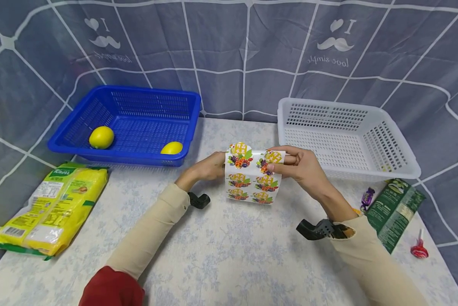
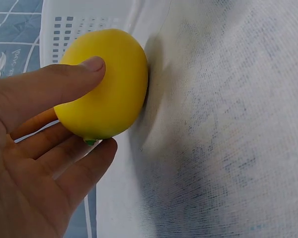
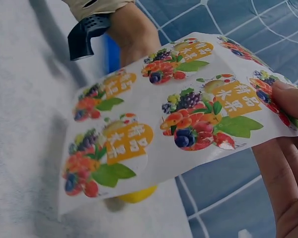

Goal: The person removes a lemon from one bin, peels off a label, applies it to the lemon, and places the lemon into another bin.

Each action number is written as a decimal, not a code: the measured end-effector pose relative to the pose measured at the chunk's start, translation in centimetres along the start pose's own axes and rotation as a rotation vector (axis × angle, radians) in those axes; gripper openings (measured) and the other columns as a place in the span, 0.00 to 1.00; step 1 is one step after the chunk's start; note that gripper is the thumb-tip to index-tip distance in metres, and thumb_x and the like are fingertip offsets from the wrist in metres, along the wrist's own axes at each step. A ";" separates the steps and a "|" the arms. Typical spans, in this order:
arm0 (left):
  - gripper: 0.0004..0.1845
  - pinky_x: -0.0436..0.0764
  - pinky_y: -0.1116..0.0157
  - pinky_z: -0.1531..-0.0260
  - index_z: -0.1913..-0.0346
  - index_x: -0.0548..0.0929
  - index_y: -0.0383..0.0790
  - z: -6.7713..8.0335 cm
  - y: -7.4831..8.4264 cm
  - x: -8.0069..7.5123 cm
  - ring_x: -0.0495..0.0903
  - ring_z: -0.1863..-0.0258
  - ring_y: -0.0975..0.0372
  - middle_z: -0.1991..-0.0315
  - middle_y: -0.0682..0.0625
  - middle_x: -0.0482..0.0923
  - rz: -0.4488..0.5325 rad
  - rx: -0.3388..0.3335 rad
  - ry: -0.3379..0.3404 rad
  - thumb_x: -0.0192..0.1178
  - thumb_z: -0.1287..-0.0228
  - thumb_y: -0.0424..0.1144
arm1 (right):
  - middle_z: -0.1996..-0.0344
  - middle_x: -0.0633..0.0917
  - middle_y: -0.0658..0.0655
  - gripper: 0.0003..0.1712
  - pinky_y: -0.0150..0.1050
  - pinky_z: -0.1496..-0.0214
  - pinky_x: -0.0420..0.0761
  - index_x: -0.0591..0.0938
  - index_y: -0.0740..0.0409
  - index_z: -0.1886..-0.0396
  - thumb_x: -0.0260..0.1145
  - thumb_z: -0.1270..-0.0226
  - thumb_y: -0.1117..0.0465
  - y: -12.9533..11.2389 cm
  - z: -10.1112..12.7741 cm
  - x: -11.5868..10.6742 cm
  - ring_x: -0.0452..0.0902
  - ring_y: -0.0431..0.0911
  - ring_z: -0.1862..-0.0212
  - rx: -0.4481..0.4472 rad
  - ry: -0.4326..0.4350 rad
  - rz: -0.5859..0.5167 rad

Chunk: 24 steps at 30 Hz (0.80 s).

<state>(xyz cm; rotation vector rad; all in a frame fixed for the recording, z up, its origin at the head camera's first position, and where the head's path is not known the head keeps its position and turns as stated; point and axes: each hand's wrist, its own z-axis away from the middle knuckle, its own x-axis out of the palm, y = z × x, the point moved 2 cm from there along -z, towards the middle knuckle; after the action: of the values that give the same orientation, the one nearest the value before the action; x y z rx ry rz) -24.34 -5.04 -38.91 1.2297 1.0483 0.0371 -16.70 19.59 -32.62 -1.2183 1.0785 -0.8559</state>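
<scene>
My left hand (image 1: 210, 167) grips a yellow lemon (image 2: 116, 87), with the thumb across its side and the fingers behind it. From the head, that lemon is hidden behind a sheet of fruit stickers (image 1: 252, 178). Its yellow edge (image 3: 139, 194) shows below the sheet in the right wrist view. My right hand (image 1: 307, 172) pinches the sticker sheet by its upper right corner, thumb in front and fingers behind. One sticker (image 1: 239, 149) at the upper left stands up past the sheet's top edge.
A blue basket (image 1: 192, 127) at the back left contains two lemons (image 1: 101, 137). At the back right stands a white basket (image 1: 401, 170). A yellow Knorr bag (image 1: 57, 204) lies left; a green packet (image 1: 393, 212), a purple-wrapped candy (image 1: 367, 198) and a red lollipop (image 1: 419, 250) lie right.
</scene>
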 end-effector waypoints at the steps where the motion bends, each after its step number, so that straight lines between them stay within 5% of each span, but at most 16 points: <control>1: 0.16 0.73 0.62 0.41 0.45 0.82 0.32 0.0 0.0 0.0 0.77 0.49 0.59 0.47 0.42 0.82 0.003 -0.005 -0.001 0.62 0.35 0.30 | 0.65 0.90 0.51 0.25 0.36 0.63 0.82 0.80 0.61 0.42 0.74 0.40 0.64 -0.2 -0.1 0.0 0.85 0.43 0.63 -0.002 0.004 -0.003; 13: 0.17 0.75 0.62 0.43 0.45 0.82 0.33 0.4 0.1 -0.1 0.77 0.54 0.61 0.48 0.43 0.83 0.026 -0.013 0.006 0.64 0.36 0.30 | 0.64 0.90 0.50 0.27 0.37 0.62 0.84 0.79 0.62 0.40 0.73 0.39 0.64 -0.7 -0.5 0.1 0.86 0.43 0.61 0.003 0.012 -0.007; 24: 0.20 0.65 0.60 0.32 0.36 0.74 0.31 1.4 2.3 -1.8 0.68 0.33 0.52 0.35 0.39 0.73 0.050 -0.030 0.066 0.54 0.30 0.29 | 0.64 0.90 0.50 0.27 0.37 0.64 0.83 0.79 0.62 0.41 0.74 0.40 0.62 -1.0 -0.4 0.0 0.85 0.43 0.63 0.002 0.026 0.023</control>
<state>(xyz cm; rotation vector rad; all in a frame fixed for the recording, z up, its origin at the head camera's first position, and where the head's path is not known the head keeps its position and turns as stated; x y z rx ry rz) -23.27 -6.19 -36.00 1.2350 1.0702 0.1324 -17.05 19.27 -31.62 -1.1939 1.1098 -0.8572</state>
